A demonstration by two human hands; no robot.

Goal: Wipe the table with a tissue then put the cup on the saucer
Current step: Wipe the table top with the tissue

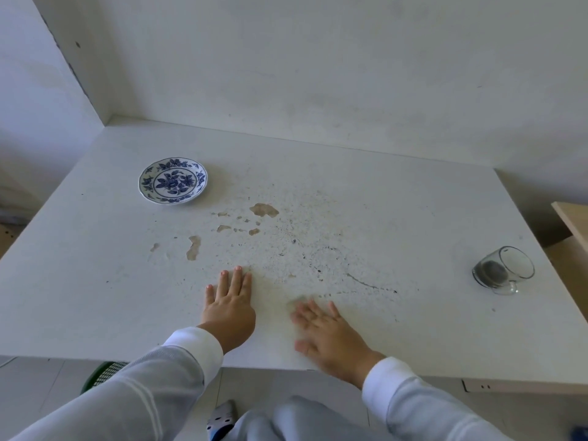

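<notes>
Hands flat on stained counter [381,198] — left hand [229,308], right hand [331,338], fingers spread, grasping nothing. Saucer [172,180] far left — cup [502,269] on side, far right.

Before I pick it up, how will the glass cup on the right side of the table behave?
The glass cup lies on its side, so a push may roll it, though its handle could stop that. Clear glass is probably fragile and slippery. Dark residue inside might spill.

Glass cup [504,270] lies tipped, well apart from blue-flowered saucer [172,180].
</notes>
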